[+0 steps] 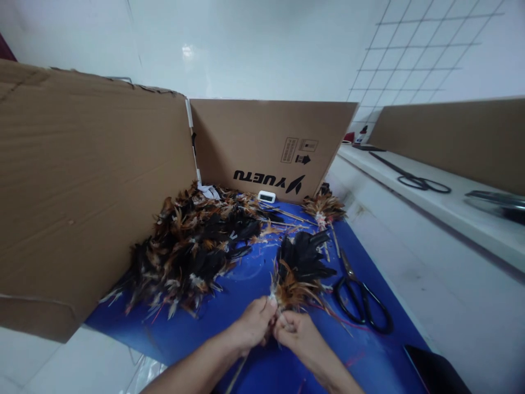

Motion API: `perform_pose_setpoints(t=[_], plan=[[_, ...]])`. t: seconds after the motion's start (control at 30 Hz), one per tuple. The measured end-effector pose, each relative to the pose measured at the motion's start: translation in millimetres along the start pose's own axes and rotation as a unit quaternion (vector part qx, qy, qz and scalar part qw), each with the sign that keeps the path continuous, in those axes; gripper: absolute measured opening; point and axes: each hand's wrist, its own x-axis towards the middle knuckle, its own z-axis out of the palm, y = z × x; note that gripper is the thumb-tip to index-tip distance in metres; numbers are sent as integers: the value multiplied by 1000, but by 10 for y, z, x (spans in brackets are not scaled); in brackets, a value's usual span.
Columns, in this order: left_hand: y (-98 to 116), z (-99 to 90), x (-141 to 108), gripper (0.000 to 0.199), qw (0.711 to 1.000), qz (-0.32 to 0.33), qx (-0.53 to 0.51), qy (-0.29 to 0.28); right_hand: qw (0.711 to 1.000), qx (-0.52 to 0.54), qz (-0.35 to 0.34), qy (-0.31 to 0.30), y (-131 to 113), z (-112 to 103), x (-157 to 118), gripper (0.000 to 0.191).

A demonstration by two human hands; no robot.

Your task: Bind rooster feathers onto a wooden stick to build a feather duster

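Note:
Near the front of the blue table (241,284), my left hand (256,323) is closed around the base of a feather bundle (301,262) with black and orange-brown feathers. The feathers point up and away from me. Pressed against the same base, my right hand (296,329) has its fingers pinched together; what lies between them is too small to tell. A thin stick (237,375) extends below my hands. Black-handled scissors (361,303) lie on the table to the right of the bundle, beside some red string.
A large feather pile (188,246) covers the table's left side. Cardboard panels (254,137) stand behind and left. A small white device (266,197) and another feather bunch (324,207) sit at the back. More scissors (414,178) rest on the right ledge. A dark flat object (435,372) is front right.

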Motion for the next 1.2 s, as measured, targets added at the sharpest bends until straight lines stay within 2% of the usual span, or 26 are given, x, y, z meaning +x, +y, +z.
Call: perform_pose_setpoints(t=[0.1,0.17,0.37,0.53,0.63,0.77,0.9,1.03,1.2], plan=[[37,-27,-20,55,999,-11,-35,-16,996,-78,-17,27,63,-25,9,16],[65,-42,-38,55,997,-16,-60,-36,995,-99,-25,18,64,-45,7,20],[103,-55,-64,56,993,-21,-99,-60,998,-1,11,-55,-50,-49,-10,37],[88,-79,-63,57,994,-18,-87,-70,983,114,119,-85,-131,-40,-52,22],[78,-99,-61,56,996,-18,-61,-61,971,164,128,-114,-162,-73,-77,11],[89,-123,-63,52,998,-17,-45,-50,969,153,138,-139,-196,-122,-84,6],[90,-151,-69,51,997,-18,-37,-71,983,86,111,-115,-222,-145,-79,8],[84,-174,-86,48,993,-20,-75,-86,997,8,31,-69,-172,-178,-60,12],[124,-172,-139,43,979,-51,-145,-131,993,-112,-37,-16,-37,-169,-5,18]])
